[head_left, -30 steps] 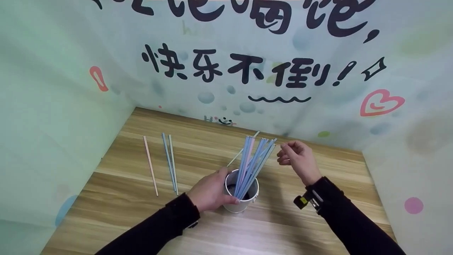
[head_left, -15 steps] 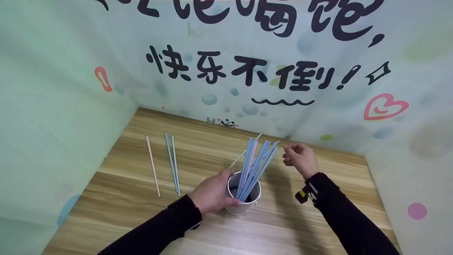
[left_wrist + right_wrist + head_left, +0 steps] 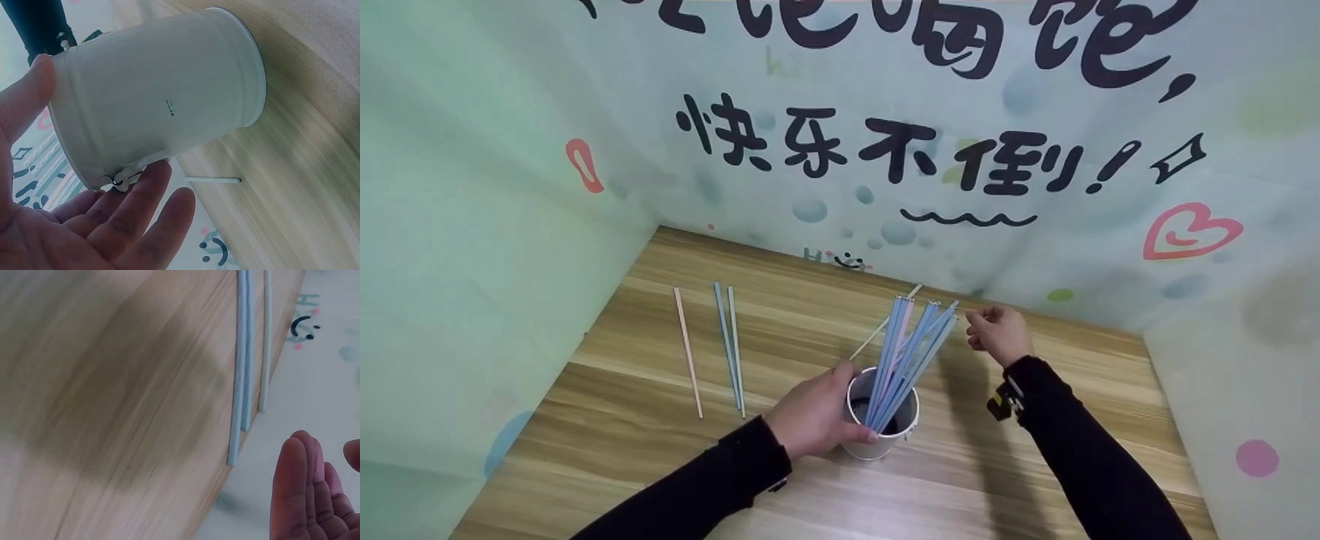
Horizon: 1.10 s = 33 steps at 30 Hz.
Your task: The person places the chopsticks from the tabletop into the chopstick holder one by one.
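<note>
My left hand (image 3: 814, 416) grips the side of a small white bucket (image 3: 871, 448), its thumb at the near rim. In the left wrist view the bucket (image 3: 163, 79) shows a small handle lug, close to the fingers. A bundle of several long thin straws (image 3: 901, 371), mostly blue with some pink, leans to the right inside it. Just right of their tips, my right hand (image 3: 1001, 335) hovers with loosely bent fingers, holding nothing. Its thumb stands apart from the fingers in the right wrist view, near the ends of blue straws (image 3: 239, 382).
To the left on the wooden table (image 3: 622, 450) lie a pink straw (image 3: 688, 352), a blue straw (image 3: 727, 345) and a pale green straw (image 3: 737, 352). Another pale straw (image 3: 870, 337) lies behind the bucket. Printed cloth walls (image 3: 472, 225) enclose the table.
The scene has slid slightly right in the head view. My right hand stays beside the straw tips, its wrist turned slightly; the left hand keeps its grip on the bucket.
</note>
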Available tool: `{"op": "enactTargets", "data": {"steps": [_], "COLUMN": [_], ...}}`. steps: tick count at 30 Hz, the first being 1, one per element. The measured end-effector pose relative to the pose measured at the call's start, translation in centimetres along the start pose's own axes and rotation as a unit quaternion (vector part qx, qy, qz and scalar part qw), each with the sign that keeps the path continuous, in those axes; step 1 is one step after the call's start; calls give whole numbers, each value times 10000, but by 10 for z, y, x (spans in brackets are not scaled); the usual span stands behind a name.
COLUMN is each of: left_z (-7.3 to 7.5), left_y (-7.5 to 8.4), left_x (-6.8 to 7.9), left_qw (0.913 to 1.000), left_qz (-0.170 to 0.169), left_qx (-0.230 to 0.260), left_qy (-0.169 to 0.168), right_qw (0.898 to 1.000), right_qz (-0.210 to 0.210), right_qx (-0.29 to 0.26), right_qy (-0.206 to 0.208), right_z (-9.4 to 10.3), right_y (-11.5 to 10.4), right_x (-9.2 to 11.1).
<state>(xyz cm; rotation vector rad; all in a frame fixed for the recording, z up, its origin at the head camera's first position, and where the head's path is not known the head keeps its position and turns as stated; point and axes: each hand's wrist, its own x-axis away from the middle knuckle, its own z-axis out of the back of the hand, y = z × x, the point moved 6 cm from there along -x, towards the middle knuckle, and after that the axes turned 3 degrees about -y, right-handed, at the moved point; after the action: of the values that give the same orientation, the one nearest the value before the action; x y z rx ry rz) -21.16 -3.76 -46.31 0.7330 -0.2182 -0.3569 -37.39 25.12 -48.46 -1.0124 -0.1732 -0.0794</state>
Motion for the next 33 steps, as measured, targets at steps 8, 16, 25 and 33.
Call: {"op": "enactTargets", "data": {"steps": [8, 16, 25, 33], "left_z": [2, 1, 0, 0], "left_y": [2, 2, 1, 1], "left_x": [1, 1, 1, 1], "left_qw": [10000, 9999, 9999, 9998], "left_qz": [-18, -10, -71, -83], "left_qx": [-78, -95, -139, -166], "left_qy": [-4, -59, -4, 14], "right_qw": [9998, 9981, 9954, 9902], "right_qz": [-120, -295, -421, -337], "right_qx": [164, 515, 860, 1354], "right_qy": [5, 147, 83, -5], "right_z": [1, 1, -2, -5], "right_y": [3, 6, 11, 8], "right_x": [-15, -29, -43, -53]}}
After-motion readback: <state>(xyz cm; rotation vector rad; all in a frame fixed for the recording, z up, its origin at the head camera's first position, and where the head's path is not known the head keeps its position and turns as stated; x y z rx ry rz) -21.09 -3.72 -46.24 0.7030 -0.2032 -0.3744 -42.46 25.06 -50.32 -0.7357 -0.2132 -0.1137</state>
